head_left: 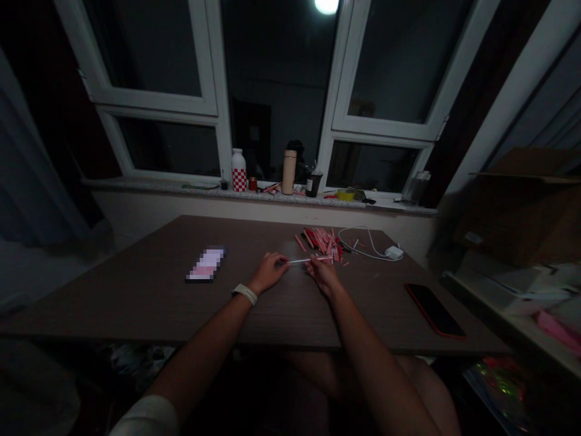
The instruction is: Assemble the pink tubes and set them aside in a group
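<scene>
A thin white stick (pixel 298 261) spans the gap between my two hands, low over the table. My left hand (pixel 271 270) pinches its left end with the fingertips; a pale band circles that wrist. Toward the other end, my right hand (pixel 323 275) has its fingers closed around the stick, where a pinkish part points out to the right. Just beyond the right hand lies a loose pile of pink sticks (pixel 320 240) with some red pieces among them. How the pinkish part joins the white stick is too small to make out.
On the brown table (pixel 149 303), a lit phone (pixel 206 264) lies at left and a dark phone (pixel 434 309) at right. A white charger (pixel 393 252) with cable is right of the pile. The windowsill holds a checkered bottle (pixel 238 171) and a beige flask (pixel 289 172).
</scene>
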A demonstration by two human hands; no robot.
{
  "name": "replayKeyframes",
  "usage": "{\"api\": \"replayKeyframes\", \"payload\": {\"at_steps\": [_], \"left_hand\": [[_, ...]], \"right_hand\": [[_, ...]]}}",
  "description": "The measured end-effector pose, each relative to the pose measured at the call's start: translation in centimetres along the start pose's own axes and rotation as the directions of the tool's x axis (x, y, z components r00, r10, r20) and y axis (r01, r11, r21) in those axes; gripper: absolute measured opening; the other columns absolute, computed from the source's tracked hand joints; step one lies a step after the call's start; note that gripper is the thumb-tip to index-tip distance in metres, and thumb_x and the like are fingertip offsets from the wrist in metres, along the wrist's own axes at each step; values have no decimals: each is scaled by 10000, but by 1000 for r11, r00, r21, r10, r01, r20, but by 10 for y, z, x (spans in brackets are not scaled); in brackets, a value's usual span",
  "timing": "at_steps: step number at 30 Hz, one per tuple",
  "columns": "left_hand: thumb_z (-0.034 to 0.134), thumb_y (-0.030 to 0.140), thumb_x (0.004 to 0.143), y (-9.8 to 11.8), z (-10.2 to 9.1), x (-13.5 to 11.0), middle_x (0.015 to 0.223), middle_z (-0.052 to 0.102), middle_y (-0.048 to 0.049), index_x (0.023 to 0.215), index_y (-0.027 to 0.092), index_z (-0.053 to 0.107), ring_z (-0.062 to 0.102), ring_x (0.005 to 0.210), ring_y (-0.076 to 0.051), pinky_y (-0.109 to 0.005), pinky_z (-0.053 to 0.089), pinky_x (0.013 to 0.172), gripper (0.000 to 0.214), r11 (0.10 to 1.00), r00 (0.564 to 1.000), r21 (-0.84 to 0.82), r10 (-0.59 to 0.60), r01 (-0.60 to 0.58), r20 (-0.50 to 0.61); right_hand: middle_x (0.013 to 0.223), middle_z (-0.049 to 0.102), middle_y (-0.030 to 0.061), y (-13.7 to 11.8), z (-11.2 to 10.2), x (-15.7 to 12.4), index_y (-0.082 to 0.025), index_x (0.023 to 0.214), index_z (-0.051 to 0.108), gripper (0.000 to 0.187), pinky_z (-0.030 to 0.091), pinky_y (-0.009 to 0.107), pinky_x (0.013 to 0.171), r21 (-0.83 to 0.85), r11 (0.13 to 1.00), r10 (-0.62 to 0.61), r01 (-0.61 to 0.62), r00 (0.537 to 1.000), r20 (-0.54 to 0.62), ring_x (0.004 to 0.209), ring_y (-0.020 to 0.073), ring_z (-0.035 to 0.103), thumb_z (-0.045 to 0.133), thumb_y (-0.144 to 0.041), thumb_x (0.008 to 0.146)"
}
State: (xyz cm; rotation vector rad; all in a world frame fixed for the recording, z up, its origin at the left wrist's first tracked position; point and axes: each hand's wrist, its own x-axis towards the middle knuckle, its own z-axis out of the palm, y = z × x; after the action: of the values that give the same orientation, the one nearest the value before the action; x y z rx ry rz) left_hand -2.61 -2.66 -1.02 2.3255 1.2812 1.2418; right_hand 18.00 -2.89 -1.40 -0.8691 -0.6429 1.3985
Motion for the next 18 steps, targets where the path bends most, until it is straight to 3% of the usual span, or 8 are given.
{"api": "replayKeyframes", "payload": {"at_steps": [6,9,13,18], "left_hand": [[616,384,885,1,-1,4,923,722,-71,860,195,711,612,925,-224,-354,453,915,212,992,993,-59,-116,114,-35],[608,447,876,-1,-1,4,862,687,-57,889,181,694,612,787,-195,-299,489,719,279,961,969,-168,-236,221,-69],[542,522,899,-6,-2,4,824,629,-20,1019,174,628,508,435,-110,-247,364,423,379,856,913,-376,-405,356,-58],[513,523,913,-12,-5,7,888,658,-30,999,183,575,524,369,-109,-257,350,383,356,811,881,-472,-453,346,-133]], "right_hand": [[659,689,-9,-2,1,-2,-182,778,591,224,554,150,530,-3,1000,22,-22,1000,3,604,109,683,812,-144,780],[658,695,-3,-3,1,-2,-174,783,595,181,553,148,533,12,999,33,-33,999,-9,612,110,689,762,-116,823],[680,709,12,-3,0,-1,-161,785,614,132,544,140,530,22,999,44,-44,999,-17,602,99,683,715,-126,863],[714,729,19,-3,-3,1,-167,798,632,107,547,150,522,22,998,54,-54,998,-26,584,95,678,702,-149,877]]}}
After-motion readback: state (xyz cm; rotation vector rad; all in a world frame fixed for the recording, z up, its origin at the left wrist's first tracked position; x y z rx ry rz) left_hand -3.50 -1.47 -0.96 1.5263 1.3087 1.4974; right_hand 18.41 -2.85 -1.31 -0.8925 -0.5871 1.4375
